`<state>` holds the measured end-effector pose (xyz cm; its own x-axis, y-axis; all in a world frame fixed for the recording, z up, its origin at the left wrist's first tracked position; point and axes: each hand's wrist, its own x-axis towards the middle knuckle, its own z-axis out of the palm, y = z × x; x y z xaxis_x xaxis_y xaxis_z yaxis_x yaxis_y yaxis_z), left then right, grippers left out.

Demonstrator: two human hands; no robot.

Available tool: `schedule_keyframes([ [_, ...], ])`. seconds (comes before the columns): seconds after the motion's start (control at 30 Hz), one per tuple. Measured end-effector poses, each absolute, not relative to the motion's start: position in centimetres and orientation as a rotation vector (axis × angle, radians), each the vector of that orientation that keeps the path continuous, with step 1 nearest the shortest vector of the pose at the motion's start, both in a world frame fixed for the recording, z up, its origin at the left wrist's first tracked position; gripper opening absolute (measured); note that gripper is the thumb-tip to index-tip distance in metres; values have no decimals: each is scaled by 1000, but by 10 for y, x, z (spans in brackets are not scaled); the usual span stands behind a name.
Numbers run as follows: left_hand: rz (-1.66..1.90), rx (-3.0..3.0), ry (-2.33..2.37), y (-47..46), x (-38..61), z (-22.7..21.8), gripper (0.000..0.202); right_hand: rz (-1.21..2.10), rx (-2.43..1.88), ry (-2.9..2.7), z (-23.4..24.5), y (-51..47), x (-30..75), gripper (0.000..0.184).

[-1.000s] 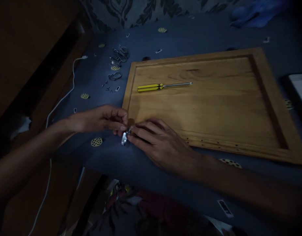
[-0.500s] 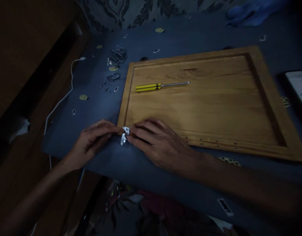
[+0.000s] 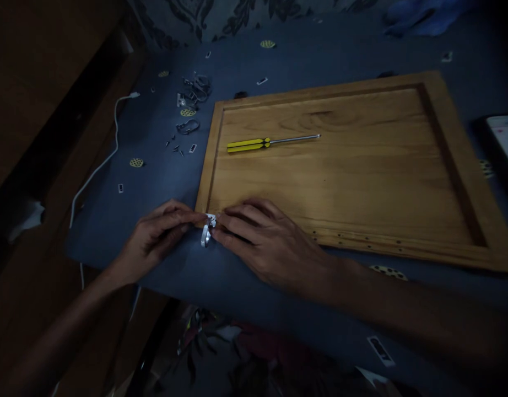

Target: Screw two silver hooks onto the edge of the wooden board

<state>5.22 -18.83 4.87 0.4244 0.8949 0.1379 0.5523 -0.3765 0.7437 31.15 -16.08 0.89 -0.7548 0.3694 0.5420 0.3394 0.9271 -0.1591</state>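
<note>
The screwdriver lies on the panel, behind the hinge, right of the screws.

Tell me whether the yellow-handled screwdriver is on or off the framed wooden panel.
On: the yellow-handled metal screwdriver lies on the framed wooden panel, handle and shaft both inside its border.

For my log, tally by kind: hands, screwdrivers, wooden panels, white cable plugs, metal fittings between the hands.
Hands: 2 (left hand, right hand)
Screwdriver: 1
Wooden panel: 1
White cable plug: 1
Metal fitting between the hands: 1
Total: 6
</note>
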Motion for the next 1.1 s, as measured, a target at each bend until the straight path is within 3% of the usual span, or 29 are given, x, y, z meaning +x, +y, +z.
schedule_keyframes([
  [0.37, 657, 1988, 1308, -189, 66, 65, 12, 39, -517, -2492, 8, -161, 312, 36],
  [0.6, 586, 2026, 1458, -190, 90, 66, 11, 50, -516, -2514, 9, -162, 312, 27],
  [1.1, 470, 2028, 1589, -184, 107, 72, 11, 12, -528, -2484, 8, -162, 310, 28],
])
